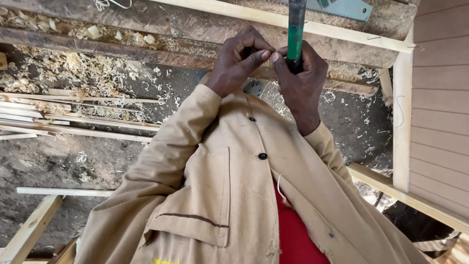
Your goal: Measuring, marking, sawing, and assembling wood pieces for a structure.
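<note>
My right hand (304,83) is shut on a tool with a green and black handle (296,29). The handle stands upright and runs out of the top of the view, so its head is hidden. My left hand (238,61) is just left of it, thumb and forefinger pinched together and touching the fingertips of my right hand. Whether something small sits in that pinch is hidden. Both hands are held out over a rough wooden plank (171,24), and my tan coat sleeves and chest fill the lower view.
Wood shavings (83,68) cover the plank and the dirt floor. Thin wooden slats (73,127) lie at the left. A pale timber strip (342,34) crosses the top, with a grey saw blade (344,7) behind it. A boarded panel in a pale frame (403,112) stands at the right.
</note>
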